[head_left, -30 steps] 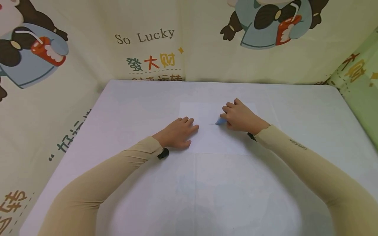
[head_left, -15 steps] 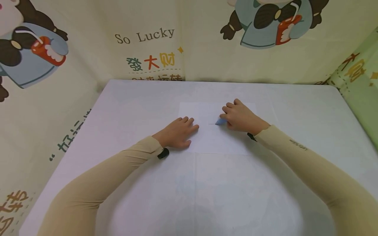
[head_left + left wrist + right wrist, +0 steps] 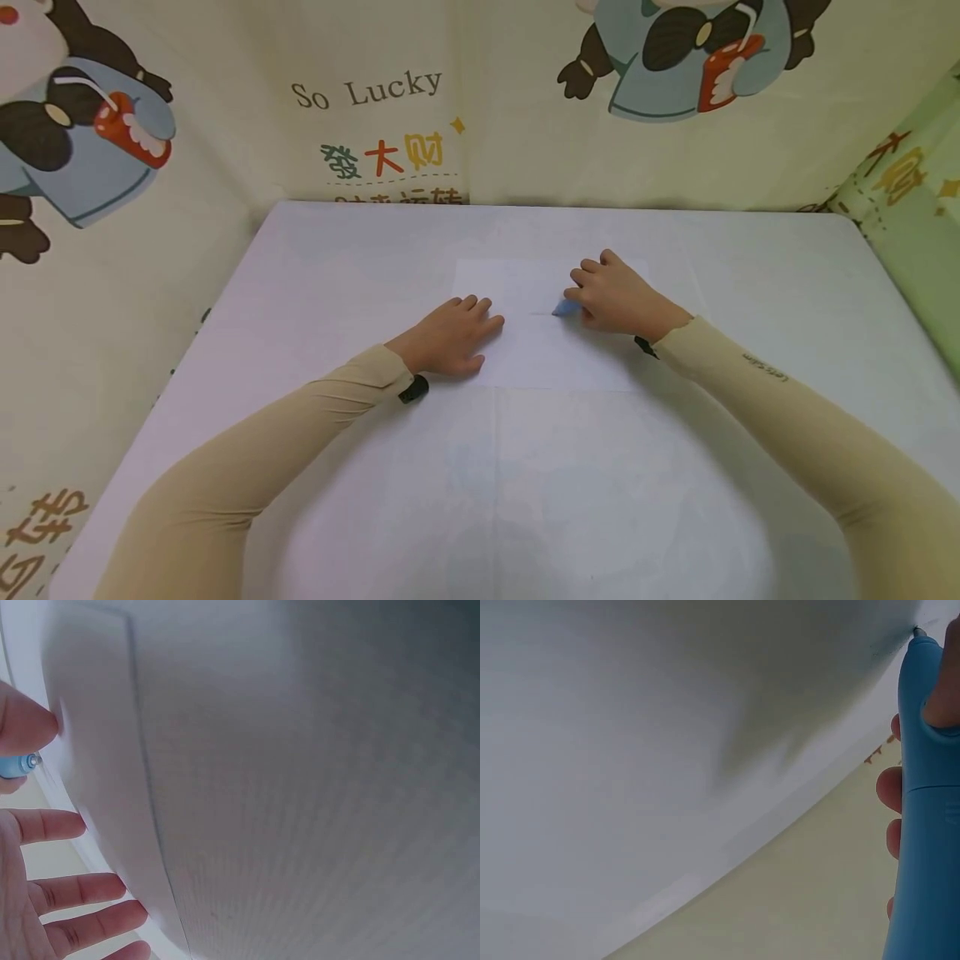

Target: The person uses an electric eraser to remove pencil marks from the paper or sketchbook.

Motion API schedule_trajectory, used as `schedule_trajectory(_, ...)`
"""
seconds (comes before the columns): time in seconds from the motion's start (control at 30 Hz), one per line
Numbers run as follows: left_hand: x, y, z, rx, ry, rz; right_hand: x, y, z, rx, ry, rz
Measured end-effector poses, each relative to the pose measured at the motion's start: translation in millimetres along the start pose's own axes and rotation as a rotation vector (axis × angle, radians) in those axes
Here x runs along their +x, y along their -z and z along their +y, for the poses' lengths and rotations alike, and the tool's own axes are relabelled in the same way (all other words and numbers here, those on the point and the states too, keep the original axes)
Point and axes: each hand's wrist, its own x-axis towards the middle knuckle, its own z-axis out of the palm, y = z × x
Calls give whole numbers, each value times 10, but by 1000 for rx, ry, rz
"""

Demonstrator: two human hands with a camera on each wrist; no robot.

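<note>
My right hand [image 3: 621, 296] grips a thick blue pen [image 3: 934, 847] with a narrow metal tip. The tip touches a white sheet of paper [image 3: 517, 362] lying on the table. A faint, short line [image 3: 539, 314] runs on the paper to the left of the tip. In the right wrist view the thumb presses near the pen's front end, and several fingertips show behind its body. My left hand [image 3: 450, 337] rests with spread fingers on the left edge of the sheet. In the left wrist view the pen's tip [image 3: 34, 760] shows beyond the left thumb.
The white table [image 3: 360, 500] carries a visible crease running toward the front. Behind it and at both sides hangs a cream cloth [image 3: 517, 158] with cartoon figures and lettering. Dark bands [image 3: 414, 389] sit at the wrists below the beige sleeves.
My right hand and the pen have shifted slightly to the right, and the faint line behind the tip is a little longer. My left hand has stayed in place on the paper.
</note>
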Motion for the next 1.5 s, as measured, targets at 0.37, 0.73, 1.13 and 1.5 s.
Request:
schedule_trajectory(0.37,-5,-2,-26,5,-2,13,16,-2,-2,6,9,27)
schedule_trajectory(0.73,3,7,-13,9,-7,4,144,19,-70,2,5,-6)
schedule_trajectory(1.13,-11,4,-13,13,-6,14,80,11,-28,5,2,-25)
schedule_trajectory(1.5,-15,-1,-7,9,-7,18,127,-28,-54,18,13,15)
